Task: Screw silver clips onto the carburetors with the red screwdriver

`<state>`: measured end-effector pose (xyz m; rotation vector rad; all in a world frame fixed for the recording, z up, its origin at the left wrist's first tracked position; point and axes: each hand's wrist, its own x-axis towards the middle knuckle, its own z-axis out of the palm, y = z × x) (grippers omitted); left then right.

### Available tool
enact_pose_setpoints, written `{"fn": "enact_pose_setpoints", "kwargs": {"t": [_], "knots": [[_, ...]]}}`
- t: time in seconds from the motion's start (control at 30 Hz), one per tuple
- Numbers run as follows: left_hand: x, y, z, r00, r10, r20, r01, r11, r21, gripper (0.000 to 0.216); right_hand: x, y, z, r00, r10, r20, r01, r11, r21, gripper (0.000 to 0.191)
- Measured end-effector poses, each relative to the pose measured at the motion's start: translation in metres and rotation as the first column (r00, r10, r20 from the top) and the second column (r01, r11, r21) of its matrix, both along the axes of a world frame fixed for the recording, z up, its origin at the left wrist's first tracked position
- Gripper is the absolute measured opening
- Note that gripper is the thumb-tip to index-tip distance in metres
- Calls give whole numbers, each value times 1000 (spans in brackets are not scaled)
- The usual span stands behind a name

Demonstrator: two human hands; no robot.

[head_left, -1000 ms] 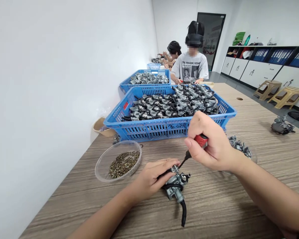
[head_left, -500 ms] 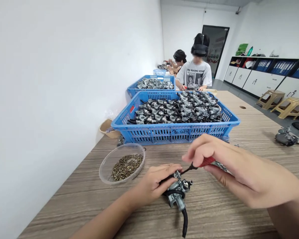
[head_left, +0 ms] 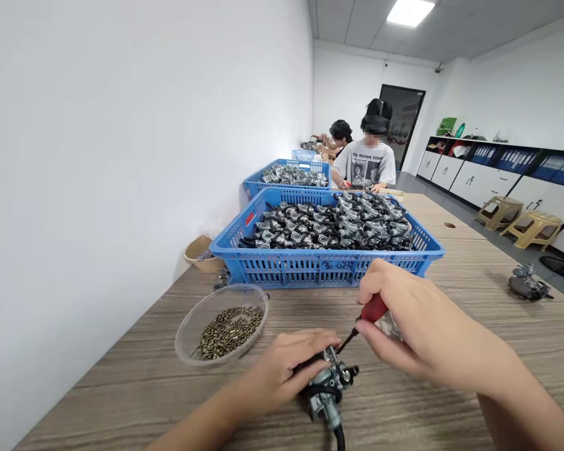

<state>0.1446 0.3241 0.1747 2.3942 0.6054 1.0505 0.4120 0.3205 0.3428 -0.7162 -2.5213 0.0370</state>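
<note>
Up close, the left hand [head_left: 282,374] is gripping a small grey metal carburettor with a black hose [head_left: 326,394] on the wood-grain surface [head_left: 122,388]. The right hand [head_left: 407,329] is clasping a red-handled screwdriver [head_left: 375,308], tip touching the carburettor's top. A clear round bowl of brass screws [head_left: 190,332] is sitting nearby, left.

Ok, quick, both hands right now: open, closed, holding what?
Left hand: closed on the carburetor, which rests on the table.
Right hand: closed on the red-handled screwdriver, with its tip at the carburetor.
</note>
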Motion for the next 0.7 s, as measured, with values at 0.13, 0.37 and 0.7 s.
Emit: {"fn": "enact_pose_setpoints", "kwargs": {"t": [0.13, 0.37, 0.7], "knots": [[0, 0, 0, 1000, 16, -3, -16, 1000, 9, 40, 12, -14, 12, 996, 91, 10, -84, 950, -300, 32], [-1, 0, -3, 1000, 20, -3, -20, 1000, 11, 39, 11, -1, 6, 995, 84, -56, -96, 960, -264, 14], [0, 1, -1, 1000, 27, 5, -27, 1000, 1, 39, -3, 9, -6, 996, -64, -68, 76, 976, 205, 23]]}}
